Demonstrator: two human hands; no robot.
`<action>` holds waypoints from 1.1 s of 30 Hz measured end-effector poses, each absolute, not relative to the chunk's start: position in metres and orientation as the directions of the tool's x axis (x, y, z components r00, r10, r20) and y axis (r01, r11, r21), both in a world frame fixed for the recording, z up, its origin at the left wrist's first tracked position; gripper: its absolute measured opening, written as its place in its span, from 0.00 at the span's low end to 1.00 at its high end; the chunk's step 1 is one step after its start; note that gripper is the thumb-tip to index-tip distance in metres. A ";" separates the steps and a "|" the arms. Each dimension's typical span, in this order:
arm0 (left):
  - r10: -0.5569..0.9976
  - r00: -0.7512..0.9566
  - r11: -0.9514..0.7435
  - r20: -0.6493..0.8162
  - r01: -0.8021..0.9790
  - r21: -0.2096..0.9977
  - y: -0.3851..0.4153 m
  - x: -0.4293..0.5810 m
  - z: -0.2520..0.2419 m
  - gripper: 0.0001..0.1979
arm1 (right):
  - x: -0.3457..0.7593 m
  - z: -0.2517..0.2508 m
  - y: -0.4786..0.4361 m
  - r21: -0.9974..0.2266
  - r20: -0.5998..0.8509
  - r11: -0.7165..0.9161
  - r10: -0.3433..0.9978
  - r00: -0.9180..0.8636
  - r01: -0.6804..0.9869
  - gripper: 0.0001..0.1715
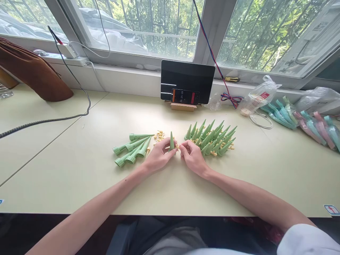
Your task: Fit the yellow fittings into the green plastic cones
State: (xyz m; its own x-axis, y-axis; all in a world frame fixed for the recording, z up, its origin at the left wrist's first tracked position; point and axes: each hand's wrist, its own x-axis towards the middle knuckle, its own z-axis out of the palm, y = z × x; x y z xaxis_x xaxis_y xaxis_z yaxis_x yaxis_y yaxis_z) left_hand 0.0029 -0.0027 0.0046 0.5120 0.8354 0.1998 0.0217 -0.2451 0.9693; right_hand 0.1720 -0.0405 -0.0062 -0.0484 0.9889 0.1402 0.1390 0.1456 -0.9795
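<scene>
My left hand [160,154] is closed round a green plastic cone [171,141] that points upward. Close beside it, my right hand [193,156] pinches a small yellow plastic piece [177,146] at the cone's side; whether the two parts are joined I cannot tell. To the left lies a fan of several loose green cones [136,148] with their wide ends toward me. Small yellow pieces [160,135] are heaped just behind my left hand. On the right stand rows of green cones [212,136] with yellow pieces at their bases.
A phone showing a timer [185,96] leans on a black tablet [188,76] at the back. Farther right are a plastic bag [259,95], a coiled white cable [260,121] and wrapped coloured items [316,129]. A black cable [53,120] crosses the left side of the table.
</scene>
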 end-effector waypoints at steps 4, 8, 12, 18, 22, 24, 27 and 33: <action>0.834 0.511 -0.264 0.209 0.036 0.964 -0.002 0.003 0.003 0.07 | 0.172 -0.006 -0.041 -0.980 0.138 0.143 0.989 -0.045 0.139 0.15; 0.831 0.513 -0.273 0.215 0.039 0.961 -0.002 0.003 0.002 0.08 | 0.171 -0.005 -0.041 -0.979 0.134 0.139 0.990 -0.043 0.150 0.15; 0.829 0.512 -0.274 0.227 0.017 0.962 -0.001 0.004 0.002 0.08 | 0.171 -0.005 -0.041 -0.976 0.148 0.152 0.988 -0.034 0.153 0.15; 0.858 0.487 -0.169 0.161 -0.028 0.985 -0.001 0.005 0.007 0.11 | 0.170 -0.006 -0.045 -0.942 0.268 0.253 0.963 0.039 0.219 0.14; 0.883 0.458 -0.091 0.104 -0.051 0.995 0.001 0.002 0.008 0.15 | 0.169 -0.007 -0.048 -0.900 0.370 0.336 0.926 0.078 0.277 0.12; 0.876 0.474 -0.055 0.086 -0.080 0.995 0.002 0.001 0.006 0.17 | 0.168 -0.006 -0.048 -0.879 0.406 0.371 0.912 0.062 0.299 0.10; 0.857 0.513 0.003 0.059 -0.119 0.993 0.004 0.000 0.003 0.19 | 0.167 -0.006 -0.048 -0.840 0.455 0.428 0.890 0.004 0.333 0.08; 0.839 0.542 0.021 0.044 -0.113 0.993 0.003 0.000 0.002 0.20 | 0.167 -0.010 -0.047 -0.775 0.519 0.517 0.849 -0.101 0.363 0.06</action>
